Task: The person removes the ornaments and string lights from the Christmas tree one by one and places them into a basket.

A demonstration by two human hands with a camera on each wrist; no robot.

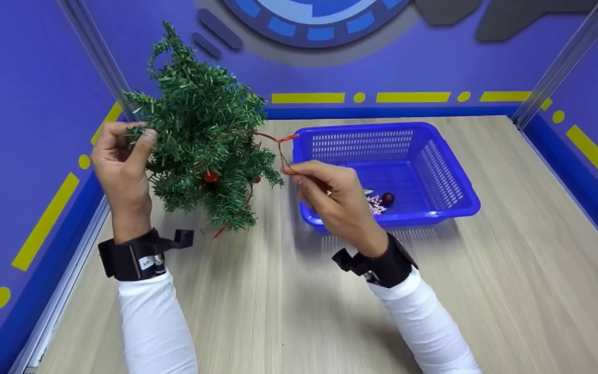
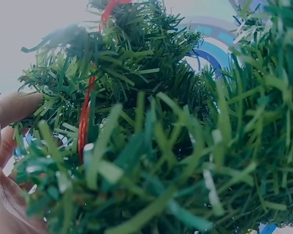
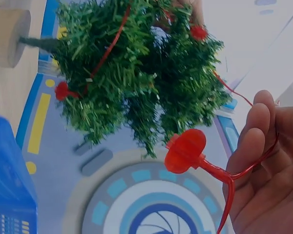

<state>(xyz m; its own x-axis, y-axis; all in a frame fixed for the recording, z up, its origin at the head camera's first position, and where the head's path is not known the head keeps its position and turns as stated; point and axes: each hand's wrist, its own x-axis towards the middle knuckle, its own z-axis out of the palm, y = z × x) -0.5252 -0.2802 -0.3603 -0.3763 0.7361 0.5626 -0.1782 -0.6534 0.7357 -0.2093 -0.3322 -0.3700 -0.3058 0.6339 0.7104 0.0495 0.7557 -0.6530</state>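
Note:
A small artificial Christmas tree (image 1: 205, 114) stands on the left of the table; a pale round base (image 3: 10, 39) shows below its trunk in the right wrist view. My left hand (image 1: 125, 166) is at its left side and pinches a branch tip between thumb and fingers. A thin red wire (image 2: 85, 114) with red round caps (image 3: 185, 151) runs around the branches. Between thumb and fingertips, my right hand (image 1: 338, 200) pinches this wire to the right of the tree. One capped offshoot sticks out beside that hand. Branches hide parts of the wire.
Right of the tree sits a blue plastic basket (image 1: 447, 208) with slotted walls. Inside lie a dark red ball (image 1: 388, 198) and a pinkish snowflake ornament (image 1: 377, 205), partly behind my right hand. Blue printed panels (image 1: 553, 176) and metal posts (image 1: 563, 67) border the wooden table (image 1: 517, 291).

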